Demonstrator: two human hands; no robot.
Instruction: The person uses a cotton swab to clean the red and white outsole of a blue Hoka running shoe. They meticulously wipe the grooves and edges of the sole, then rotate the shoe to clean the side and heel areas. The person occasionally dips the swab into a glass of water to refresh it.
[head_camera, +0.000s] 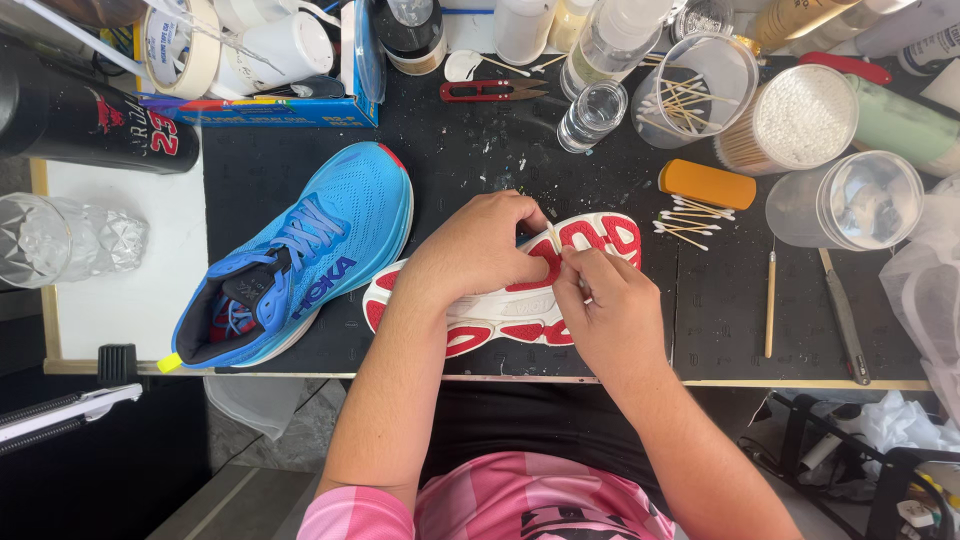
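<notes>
A running shoe lies sole-up on the black mat, its sole white with red patches. My left hand rests on top of it and holds it down. My right hand pinches a thin cotton swab whose tip touches the sole between the two hands. The matching blue shoe stands upright to the left, laces up, touched by neither hand.
Loose cotton swabs and an orange block lie right of the sole. Clear cups, a swab jar, bottles, red snips and a blue box line the back. A wooden stick and metal tool lie at right.
</notes>
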